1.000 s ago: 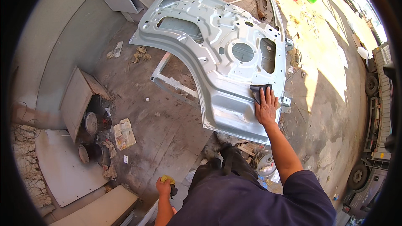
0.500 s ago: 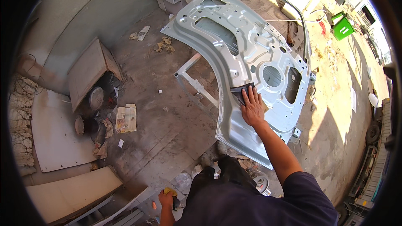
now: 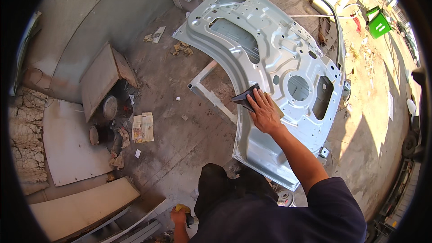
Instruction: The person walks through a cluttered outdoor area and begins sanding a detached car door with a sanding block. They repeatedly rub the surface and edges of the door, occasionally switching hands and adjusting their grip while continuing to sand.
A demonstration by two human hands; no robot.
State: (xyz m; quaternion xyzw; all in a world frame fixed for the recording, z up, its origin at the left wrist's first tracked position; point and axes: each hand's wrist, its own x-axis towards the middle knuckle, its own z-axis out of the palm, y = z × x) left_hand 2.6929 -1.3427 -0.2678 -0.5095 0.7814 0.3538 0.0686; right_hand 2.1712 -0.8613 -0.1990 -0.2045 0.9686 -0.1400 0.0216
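A pale grey car door shell (image 3: pixel 270 76), cut with several openings, stands tilted in front of me. My right hand (image 3: pixel 267 113) lies with its fingers extended on a black sheet of sandpaper (image 3: pixel 245 98), holding it against the curved inner edge of the door. One corner of the sheet sticks out past that edge, and a brownish part shows beside my palm. Low at my left side, my left hand (image 3: pixel 178 216) is closed round a yellow sponge-like piece (image 3: pixel 182 208) with something dark below it; its exact kind is unclear.
A metal stand frame (image 3: pixel 211 91) shows under the door. To the left are a box-like panel (image 3: pixel 100 81), round cans (image 3: pixel 110 107), newspaper (image 3: pixel 143 128) and a white sheet panel (image 3: pixel 72 146). A long beige panel (image 3: pixel 85 207) lies lower left. Far right stands a green bin (image 3: pixel 378 23).
My right hand and the sandpaper have slid leftward over the door's edge, and more of the sheet shows. One of my legs has shifted. The left hand keeps its hold, and the view has shifted slightly.
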